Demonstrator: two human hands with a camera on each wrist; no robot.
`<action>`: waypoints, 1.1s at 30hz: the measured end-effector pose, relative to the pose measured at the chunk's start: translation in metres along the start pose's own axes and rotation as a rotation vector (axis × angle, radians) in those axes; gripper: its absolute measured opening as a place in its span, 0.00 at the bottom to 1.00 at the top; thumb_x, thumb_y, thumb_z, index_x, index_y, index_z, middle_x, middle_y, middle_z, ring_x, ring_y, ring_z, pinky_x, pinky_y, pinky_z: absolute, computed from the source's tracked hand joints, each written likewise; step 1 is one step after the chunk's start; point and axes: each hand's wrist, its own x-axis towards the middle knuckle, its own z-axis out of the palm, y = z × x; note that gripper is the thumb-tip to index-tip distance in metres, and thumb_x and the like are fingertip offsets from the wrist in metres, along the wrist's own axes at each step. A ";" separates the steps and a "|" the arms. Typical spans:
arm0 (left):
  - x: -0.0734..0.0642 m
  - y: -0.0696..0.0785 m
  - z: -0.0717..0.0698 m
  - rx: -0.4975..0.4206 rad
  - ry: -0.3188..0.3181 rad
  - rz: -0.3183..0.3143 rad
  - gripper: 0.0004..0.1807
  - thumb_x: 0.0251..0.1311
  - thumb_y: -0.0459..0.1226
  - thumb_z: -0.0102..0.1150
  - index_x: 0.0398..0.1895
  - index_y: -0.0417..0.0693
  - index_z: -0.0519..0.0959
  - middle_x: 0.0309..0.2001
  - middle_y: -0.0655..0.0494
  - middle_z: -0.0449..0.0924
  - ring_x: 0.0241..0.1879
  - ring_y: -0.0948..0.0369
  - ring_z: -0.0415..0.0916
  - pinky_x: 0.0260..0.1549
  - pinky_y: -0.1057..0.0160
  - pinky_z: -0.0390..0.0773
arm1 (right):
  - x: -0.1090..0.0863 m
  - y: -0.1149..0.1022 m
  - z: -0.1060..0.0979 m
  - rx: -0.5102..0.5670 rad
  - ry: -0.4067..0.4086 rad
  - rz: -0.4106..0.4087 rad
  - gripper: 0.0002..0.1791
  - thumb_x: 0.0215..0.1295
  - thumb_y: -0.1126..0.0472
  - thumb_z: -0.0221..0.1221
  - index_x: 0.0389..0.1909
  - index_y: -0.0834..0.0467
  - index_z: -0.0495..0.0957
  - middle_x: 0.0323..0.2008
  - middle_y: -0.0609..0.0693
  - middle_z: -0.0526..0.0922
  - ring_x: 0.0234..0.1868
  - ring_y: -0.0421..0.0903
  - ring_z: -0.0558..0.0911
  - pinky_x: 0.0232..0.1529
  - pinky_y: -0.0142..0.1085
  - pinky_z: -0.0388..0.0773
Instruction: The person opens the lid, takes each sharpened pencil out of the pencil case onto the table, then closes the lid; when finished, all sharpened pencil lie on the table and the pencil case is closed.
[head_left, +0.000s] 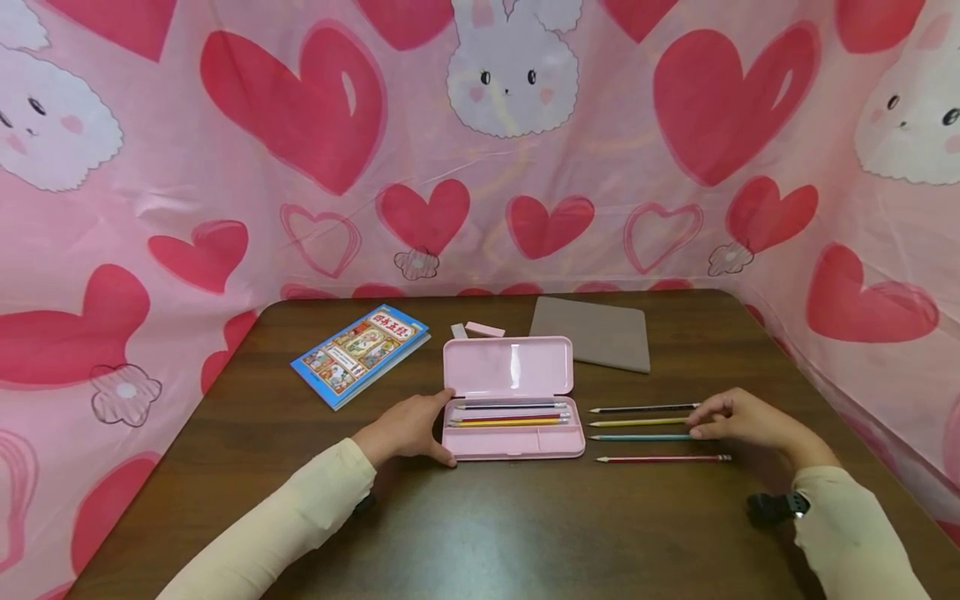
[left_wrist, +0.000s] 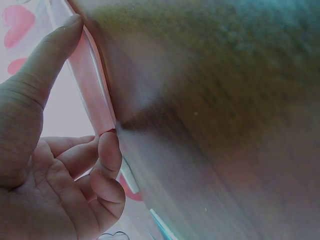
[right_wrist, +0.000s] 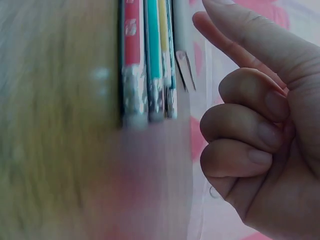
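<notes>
A pink pencil case (head_left: 513,398) lies with its lid up. My left hand (head_left: 408,427) holds its left end, thumb at the front corner and fingers toward the hinge; the left wrist view shows the thumb (left_wrist: 55,47) along the pink edge. Inside lie a dark pencil (head_left: 510,407) and red and yellow pencils (head_left: 510,421). Right of the case are a black pencil (head_left: 637,409), a yellow pencil (head_left: 637,422), a blue pencil (head_left: 637,437) and a red pencil (head_left: 660,459). Over the rear ends of the upper ones hovers my right hand (head_left: 738,421), thumb and forefinger apart, other fingers curled.
Back left on the brown table (head_left: 480,525) lies a blue-covered book (head_left: 360,354). Behind the case are a pink eraser-like block (head_left: 485,330) and a small whitish piece (head_left: 458,331). A grey flat notebook (head_left: 600,332) lies behind its right side. Heart-patterned cloth (head_left: 525,167) surrounds the table.
</notes>
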 end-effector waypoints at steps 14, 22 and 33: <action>0.000 0.001 0.000 0.000 -0.004 0.005 0.58 0.32 0.56 0.75 0.68 0.43 0.59 0.59 0.44 0.72 0.56 0.50 0.71 0.56 0.49 0.70 | 0.036 -0.028 0.014 0.097 -0.021 -0.015 0.13 0.55 0.59 0.64 0.37 0.65 0.82 0.19 0.41 0.71 0.20 0.33 0.64 0.21 0.30 0.64; -0.001 0.000 -0.001 -0.007 -0.002 0.004 0.57 0.32 0.56 0.75 0.68 0.43 0.59 0.59 0.45 0.72 0.55 0.50 0.72 0.55 0.49 0.70 | 0.065 -0.046 0.028 0.027 -0.043 -0.122 0.11 0.54 0.59 0.65 0.35 0.61 0.83 0.20 0.42 0.74 0.20 0.32 0.65 0.20 0.27 0.64; 0.001 0.000 0.000 -0.009 -0.006 -0.012 0.58 0.31 0.55 0.75 0.68 0.44 0.59 0.59 0.45 0.72 0.56 0.50 0.71 0.56 0.49 0.70 | 0.095 -0.067 0.050 0.028 -0.099 -0.187 0.12 0.55 0.56 0.65 0.38 0.58 0.83 0.16 0.42 0.67 0.17 0.33 0.63 0.19 0.27 0.62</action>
